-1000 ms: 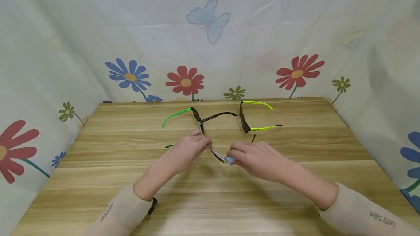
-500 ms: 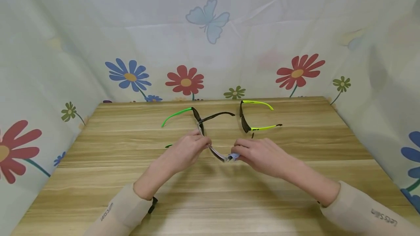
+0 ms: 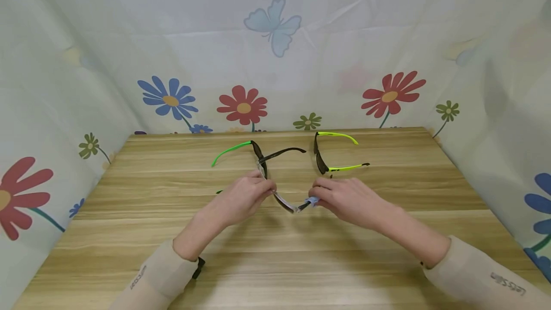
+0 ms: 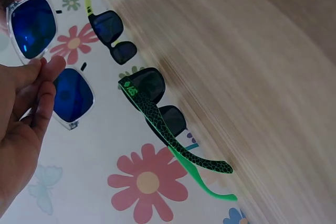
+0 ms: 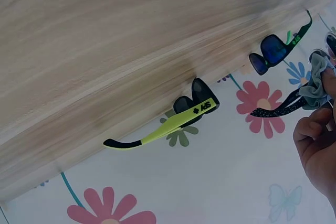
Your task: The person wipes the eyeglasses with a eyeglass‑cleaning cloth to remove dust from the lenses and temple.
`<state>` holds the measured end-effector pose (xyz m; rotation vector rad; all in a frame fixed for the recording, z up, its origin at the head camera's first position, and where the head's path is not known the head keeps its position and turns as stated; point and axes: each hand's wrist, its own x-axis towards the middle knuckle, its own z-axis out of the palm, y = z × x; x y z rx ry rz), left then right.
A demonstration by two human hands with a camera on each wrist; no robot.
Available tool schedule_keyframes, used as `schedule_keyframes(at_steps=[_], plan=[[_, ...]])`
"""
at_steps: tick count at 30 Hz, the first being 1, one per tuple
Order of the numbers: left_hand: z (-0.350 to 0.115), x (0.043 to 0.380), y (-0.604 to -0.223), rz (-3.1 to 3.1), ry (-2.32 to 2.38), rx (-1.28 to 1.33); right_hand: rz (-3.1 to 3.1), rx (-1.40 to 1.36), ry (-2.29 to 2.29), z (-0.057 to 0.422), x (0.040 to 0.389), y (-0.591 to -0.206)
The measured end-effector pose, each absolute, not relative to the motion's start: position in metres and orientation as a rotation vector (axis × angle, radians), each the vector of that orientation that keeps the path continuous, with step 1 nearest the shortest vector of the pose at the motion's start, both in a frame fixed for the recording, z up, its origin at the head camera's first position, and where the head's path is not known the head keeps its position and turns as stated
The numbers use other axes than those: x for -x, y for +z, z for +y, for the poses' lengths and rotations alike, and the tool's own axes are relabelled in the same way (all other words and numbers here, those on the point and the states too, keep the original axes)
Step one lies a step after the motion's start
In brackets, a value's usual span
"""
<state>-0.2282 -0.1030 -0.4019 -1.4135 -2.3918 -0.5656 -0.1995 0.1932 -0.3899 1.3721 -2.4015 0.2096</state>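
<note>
Clear-framed sunglasses (image 3: 284,202) with blue lenses (image 4: 32,27) are held up above the table. My left hand (image 3: 245,198) pinches them at the bridge between thumb and fingers. On the right, my right hand (image 3: 349,203) pinches a pale blue cloth (image 3: 313,201) round one dark temple arm (image 5: 281,109) of the same pair. In the right wrist view the cloth wraps the arm, and the arm's speckled tip sticks out past it. The other dark temple arm (image 3: 284,153) points away to the right, untouched.
Green-and-black sunglasses (image 4: 152,90) rest on the wooden table (image 3: 275,262) behind my left hand, partly hidden by it. Yellow-and-black sunglasses (image 3: 322,161) sit on the table beyond my right hand, arms unfolded. A flower-printed curtain (image 3: 193,37) surrounds the table's back and sides.
My right hand and the cloth have slid right and slightly away along the temple arm, uncovering more of it near the hinge. My left hand has barely moved.
</note>
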Motion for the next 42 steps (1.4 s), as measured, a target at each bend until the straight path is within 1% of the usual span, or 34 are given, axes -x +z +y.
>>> schedule_keyframes(at_steps=[33,42], plan=[[-0.123,0.242,-0.400,-2.376,-0.713,1.587,-2.493,-1.258,0.214,0.219,0.210,-0.392],[-0.132,0.241,-0.394,-2.426,-0.718,1.592,-2.613,-1.102,0.180,0.236,0.217,-0.390]])
